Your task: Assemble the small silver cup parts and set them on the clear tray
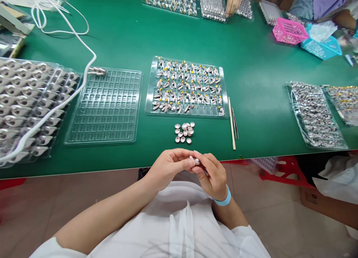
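My left hand [175, 163] and my right hand [210, 173] meet just off the table's front edge. Between their fingertips they pinch a small white-and-silver part [197, 161]; the fingers hide most of it, so its exact kind is unclear. Beyond my hands lies a loose group of small round silver caps [185, 132]. Farther back sits a clear plastic tray [149, 101] with rows of small curved grey parts that have yellow tips. A wooden stick [232, 123] and metal tweezers [235, 123] lie side by side to the right of the caps.
Left stand an unfilled clear tray [103, 136] and stacked trays of grey shells [21, 101], crossed by a white cable [69, 98]. Filled trays [317, 116] lie right. A pink basket [289, 31], a blue basket [321, 47] and another person's hand [234, 2] are at the back.
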Demonstrator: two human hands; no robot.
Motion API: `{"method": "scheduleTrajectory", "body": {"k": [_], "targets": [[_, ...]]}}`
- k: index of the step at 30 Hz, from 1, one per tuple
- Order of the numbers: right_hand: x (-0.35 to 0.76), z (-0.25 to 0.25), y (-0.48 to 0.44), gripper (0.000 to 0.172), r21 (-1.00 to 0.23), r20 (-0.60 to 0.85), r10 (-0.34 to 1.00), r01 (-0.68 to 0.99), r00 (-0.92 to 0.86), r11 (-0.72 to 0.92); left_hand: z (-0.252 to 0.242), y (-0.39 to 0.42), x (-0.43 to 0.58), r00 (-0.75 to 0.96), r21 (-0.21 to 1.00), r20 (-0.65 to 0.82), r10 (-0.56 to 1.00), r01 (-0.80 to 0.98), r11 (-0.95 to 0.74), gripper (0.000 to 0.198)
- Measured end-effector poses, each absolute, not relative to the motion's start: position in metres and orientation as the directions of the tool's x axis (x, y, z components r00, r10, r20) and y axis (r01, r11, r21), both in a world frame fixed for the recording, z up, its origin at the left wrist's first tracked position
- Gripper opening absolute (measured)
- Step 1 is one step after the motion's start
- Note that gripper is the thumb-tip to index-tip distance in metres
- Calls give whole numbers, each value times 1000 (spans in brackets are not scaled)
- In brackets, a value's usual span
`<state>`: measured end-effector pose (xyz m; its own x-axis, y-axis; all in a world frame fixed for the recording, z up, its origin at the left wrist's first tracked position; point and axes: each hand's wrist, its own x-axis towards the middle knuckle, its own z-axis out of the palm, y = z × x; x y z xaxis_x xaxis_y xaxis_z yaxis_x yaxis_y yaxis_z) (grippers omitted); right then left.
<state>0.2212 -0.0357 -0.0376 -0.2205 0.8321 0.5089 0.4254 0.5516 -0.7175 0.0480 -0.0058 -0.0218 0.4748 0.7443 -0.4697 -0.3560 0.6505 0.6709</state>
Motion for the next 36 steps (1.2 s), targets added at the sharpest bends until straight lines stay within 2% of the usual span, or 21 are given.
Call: {"method": "scheduleTrajectory", "body": {"k": [5,9,11,14,16,18,25,28,31,36], "targets": [[224,-34,-36,37,-740,490,848,417,-204,528,-19,-6,49,470,736,-440,765,-300,607,25],[226,-35,-37,35,-725,487,852,456,-190,516,-18,-9,49,362,852,-362,859,-245,462,31],[226,-36,-37,36,-711,492,852,484,-176,511,-19,-10,48,301,930,-252,920,-188,316,28],[226,-36,-38,36,-695,495,851,506,-177,510,-23,-10,46,271,999,34,962,-47,-22,22],[226,-36,-37,36,-678,499,844,517,-197,522,-25,-9,43,307,969,223,925,34,-245,22],[226,-35,-37,37,-648,507,834,542,-218,535,-26,-7,41,337,925,325,884,84,-372,26],[220,-28,-37,36,-627,520,830,569,-203,532,-22,-10,42,315,901,344,885,155,-406,25],[216,-25,-39,35,-709,501,852,493,-151,505,-23,-13,45,290,904,359,887,128,-408,28],[213,-24,-40,33,-798,459,883,391,-100,459,-26,-13,47,270,881,434,860,71,-467,30],[214,-23,-40,34,-847,425,899,301,-110,437,-30,-13,49,251,813,546,799,71,-578,33]]}}
